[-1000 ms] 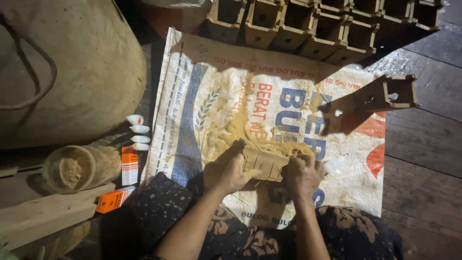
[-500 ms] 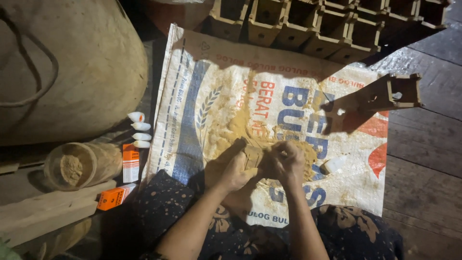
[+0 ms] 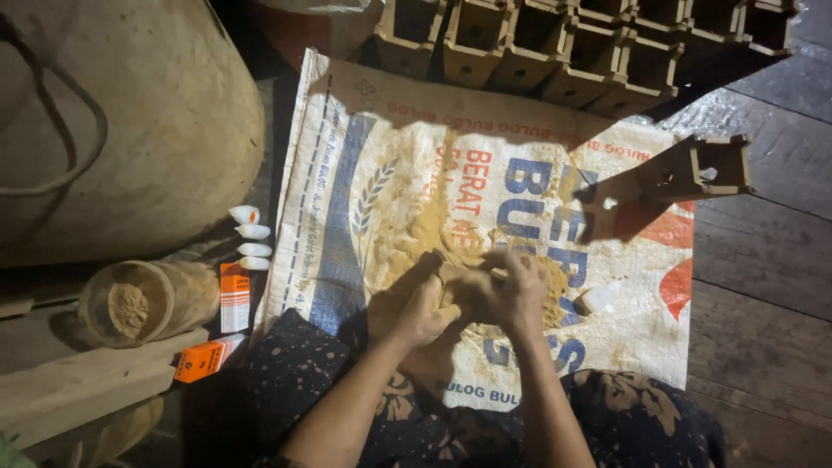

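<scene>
My left hand (image 3: 423,310) and my right hand (image 3: 518,293) are pressed together over a heap of tan sawdust (image 3: 433,227) on a printed woven sack (image 3: 364,156) laid flat on the floor. Between them they grip a small wooden piece (image 3: 449,270), which the fingers mostly hide; only one edge shows. My right hand's fingers curl over its top, while my left hand cups it from the near side. My knees in dark patterned cloth (image 3: 303,364) rest on the sack's near edge.
A row of open wooden box-like pieces (image 3: 563,43) lines the sack's far edge. Another wooden piece (image 3: 698,169) lies at right. At left are a large burlap bag (image 3: 113,121), a tipped jar of powder (image 3: 143,299), two orange boxes (image 3: 232,296), small white tubes (image 3: 250,236) and planks (image 3: 78,381).
The wooden piece lay flat and in plain sight between my hands; now both hands have closed in around it and shifted slightly up the sack, hiding most of it.
</scene>
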